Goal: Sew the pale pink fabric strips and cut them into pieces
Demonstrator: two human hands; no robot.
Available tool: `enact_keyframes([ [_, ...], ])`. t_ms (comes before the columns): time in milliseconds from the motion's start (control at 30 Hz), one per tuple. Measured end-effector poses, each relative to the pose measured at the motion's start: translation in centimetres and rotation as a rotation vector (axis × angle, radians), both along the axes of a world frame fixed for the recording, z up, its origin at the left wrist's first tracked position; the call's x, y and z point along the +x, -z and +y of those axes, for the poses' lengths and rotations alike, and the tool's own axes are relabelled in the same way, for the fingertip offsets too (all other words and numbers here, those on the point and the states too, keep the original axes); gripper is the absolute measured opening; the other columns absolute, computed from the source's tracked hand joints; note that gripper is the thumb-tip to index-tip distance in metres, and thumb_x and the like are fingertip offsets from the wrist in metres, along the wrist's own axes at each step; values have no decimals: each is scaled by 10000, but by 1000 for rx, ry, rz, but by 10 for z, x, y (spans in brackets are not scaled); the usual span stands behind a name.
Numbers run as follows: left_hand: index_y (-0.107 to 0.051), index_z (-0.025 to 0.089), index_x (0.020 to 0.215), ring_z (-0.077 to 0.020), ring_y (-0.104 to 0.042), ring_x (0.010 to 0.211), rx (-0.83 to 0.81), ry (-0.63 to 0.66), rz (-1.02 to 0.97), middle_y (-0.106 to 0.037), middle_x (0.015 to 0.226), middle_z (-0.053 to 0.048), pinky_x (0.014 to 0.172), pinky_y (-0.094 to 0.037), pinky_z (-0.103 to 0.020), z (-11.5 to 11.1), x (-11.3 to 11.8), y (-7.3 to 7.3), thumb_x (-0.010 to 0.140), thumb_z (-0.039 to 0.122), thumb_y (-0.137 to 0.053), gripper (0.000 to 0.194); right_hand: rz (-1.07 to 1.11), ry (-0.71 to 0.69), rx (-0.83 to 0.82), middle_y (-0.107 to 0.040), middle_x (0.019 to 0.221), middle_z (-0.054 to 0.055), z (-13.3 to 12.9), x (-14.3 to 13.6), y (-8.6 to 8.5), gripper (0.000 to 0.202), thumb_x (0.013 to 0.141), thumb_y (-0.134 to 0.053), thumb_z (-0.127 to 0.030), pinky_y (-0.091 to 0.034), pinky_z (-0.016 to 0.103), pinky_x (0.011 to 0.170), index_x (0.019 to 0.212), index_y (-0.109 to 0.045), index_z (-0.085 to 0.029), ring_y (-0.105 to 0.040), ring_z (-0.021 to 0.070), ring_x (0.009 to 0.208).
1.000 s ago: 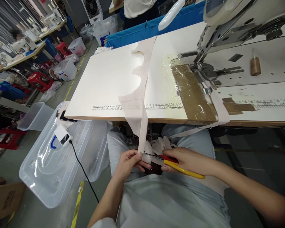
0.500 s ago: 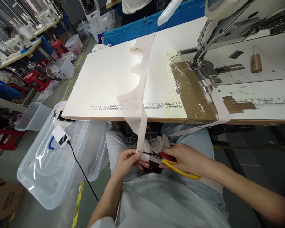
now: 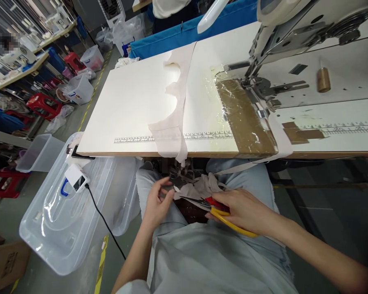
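Note:
My left hand (image 3: 158, 203) is over my lap, fingers apart and nothing seen in them, just left of the scissor tips. Wrapped round the red and yellow handles of the scissors (image 3: 217, 209) is my right hand (image 3: 243, 208); the blades point left and look slightly apart. A pale pink cut fabric piece (image 3: 175, 110) lies on the white table, its lower end hanging just over the front edge. Crumpled pale strips (image 3: 204, 185) lie between my knees behind the blades. Another pale strip (image 3: 280, 134) runs from the sewing machine (image 3: 260, 81) over the edge.
The white table (image 3: 129, 98) has a printed ruler and brown tape near its front edge. A wooden-handled tool (image 3: 323, 79) stands at the right. At the left are a lidded clear box (image 3: 58, 228), a white device (image 3: 76, 177) with a black cable, and red stools (image 3: 44, 105).
The pale strip that hung down into my left hand has been let go, and its end now rests near the table edge. My left hand has opened and moved slightly left.

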State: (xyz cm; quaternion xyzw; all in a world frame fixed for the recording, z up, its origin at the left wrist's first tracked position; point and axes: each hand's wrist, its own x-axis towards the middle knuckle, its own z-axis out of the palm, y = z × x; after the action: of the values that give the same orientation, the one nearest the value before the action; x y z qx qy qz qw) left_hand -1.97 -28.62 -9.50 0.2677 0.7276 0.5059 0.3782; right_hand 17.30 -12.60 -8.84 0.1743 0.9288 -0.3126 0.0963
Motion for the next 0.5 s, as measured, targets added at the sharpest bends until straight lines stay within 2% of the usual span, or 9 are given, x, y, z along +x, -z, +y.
enact_keyframes([
  [100, -611, 193, 1192, -187, -587, 901, 85, -75, 372, -589, 1152, -133, 675, -485, -268, 14, -4, 1, 889, 409, -603, 372, 52, 61, -36, -529, 594, 3, -7, 16, 3, 469, 907, -441, -595, -290, 274, 526, 648, -284, -237, -516, 180, 528],
  [167, -622, 199, 1167, -224, -561, 1016, 132, -45, 476, -588, 1133, -129, 777, -485, -308, 26, -5, 2, 893, 379, -595, 329, 82, 108, -46, -522, 603, 1, -11, 26, 4, 456, 904, -454, -587, -315, 275, 526, 656, -292, -240, -509, 180, 529],
  [233, -654, 199, 1054, -241, -544, 1065, 166, -18, 484, -606, 1091, -116, 857, -465, -334, 36, -4, 5, 883, 392, -607, 262, 106, 151, -57, -515, 603, -1, -14, 36, 5, 439, 901, -474, -568, -331, 274, 517, 662, -303, -243, -511, 181, 530],
  [300, -656, 189, 880, -223, -568, 973, 166, 2, 363, -627, 950, -83, 840, -460, -321, 40, -2, 8, 884, 451, -598, 267, 131, 195, -52, -513, 603, -4, -16, 45, 5, 399, 905, -484, -539, -348, 274, 507, 677, -339, -244, -519, 182, 529],
  [367, -618, 183, 758, -183, -577, 793, 133, 28, 125, -601, 772, -36, 739, -469, -285, 37, 2, 10, 870, 541, -591, 376, 185, 246, 7, -544, 648, 6, -18, 50, 6, 333, 910, -487, -511, -377, 280, 512, 730, -401, -244, -545, 190, 559],
  [433, -601, 177, 739, -152, -565, 662, 94, 42, -111, -570, 680, -4, 635, -470, -258, 30, 8, 10, 824, 622, -611, 453, 263, 287, 132, -584, 724, 31, -18, 52, 6, 272, 914, -491, -481, -412, 293, 543, 802, -447, -237, -581, 208, 627],
  [500, -602, 170, 766, -150, -589, 620, 66, 41, -252, -591, 666, -1, 585, -480, -248, 22, 15, 8, 780, 662, -641, 494, 358, 288, 292, -607, 781, 49, -18, 51, 7, 216, 920, -492, -430, -433, 303, 584, 848, -475, -227, -600, 218, 685],
])
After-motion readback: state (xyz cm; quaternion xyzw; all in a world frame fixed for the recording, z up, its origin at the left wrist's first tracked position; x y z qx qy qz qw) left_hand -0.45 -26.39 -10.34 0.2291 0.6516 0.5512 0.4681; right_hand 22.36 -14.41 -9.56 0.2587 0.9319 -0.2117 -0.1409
